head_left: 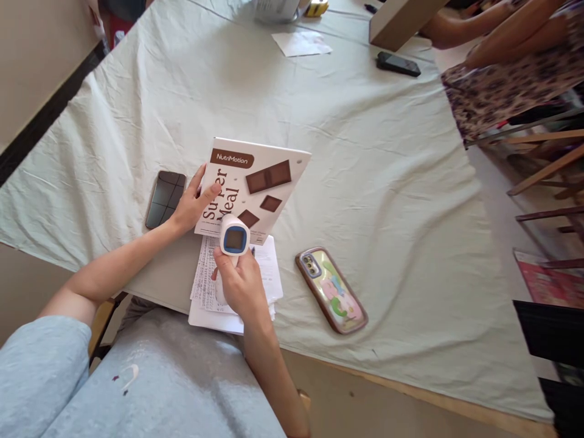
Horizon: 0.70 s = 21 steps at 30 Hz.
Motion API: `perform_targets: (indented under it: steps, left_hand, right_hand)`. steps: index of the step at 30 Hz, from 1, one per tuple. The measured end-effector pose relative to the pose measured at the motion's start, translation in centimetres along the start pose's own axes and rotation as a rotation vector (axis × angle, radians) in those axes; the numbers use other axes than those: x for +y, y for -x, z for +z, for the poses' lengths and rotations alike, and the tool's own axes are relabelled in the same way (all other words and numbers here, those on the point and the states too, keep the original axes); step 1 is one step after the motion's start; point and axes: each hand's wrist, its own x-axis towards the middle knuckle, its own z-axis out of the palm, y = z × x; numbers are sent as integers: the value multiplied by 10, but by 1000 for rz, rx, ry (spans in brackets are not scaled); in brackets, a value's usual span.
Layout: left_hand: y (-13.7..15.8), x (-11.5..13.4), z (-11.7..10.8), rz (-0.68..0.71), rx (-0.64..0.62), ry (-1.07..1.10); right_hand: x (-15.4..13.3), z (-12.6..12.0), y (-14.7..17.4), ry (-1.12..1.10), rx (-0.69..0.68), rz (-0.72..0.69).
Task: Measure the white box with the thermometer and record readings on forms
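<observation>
My left hand (189,204) grips the left side of a white and brown box (274,210) printed "NutriMotion Super Meal" with chocolate pieces, its thumb lying over the front. The box is tilted with its front toward me. In my right hand (241,277) is a white handheld infrared thermometer (227,228) with a blue-framed grey screen. My fingers wrap round its handle, and its head overlaps the lower part of the box from this view. Beneath both lie several handwritten and printed papers (269,267), partly hidden by my right hand.
A dark phone (165,201) lies left of the box. To the right is a phone in a colourful brown-edged case (333,291). Farther back on the cloth-covered table (392,201) are a paper (302,44), a black device (398,64) and a cardboard box (396,27) beside another person's arm (493,42).
</observation>
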Motion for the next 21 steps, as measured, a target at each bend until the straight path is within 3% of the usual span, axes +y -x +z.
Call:
perform_targets:
  steps: [21]
  left_hand:
    - [-1,0,1,36,2,-22]
  right_hand:
    - [-3,1,0,100,53,36]
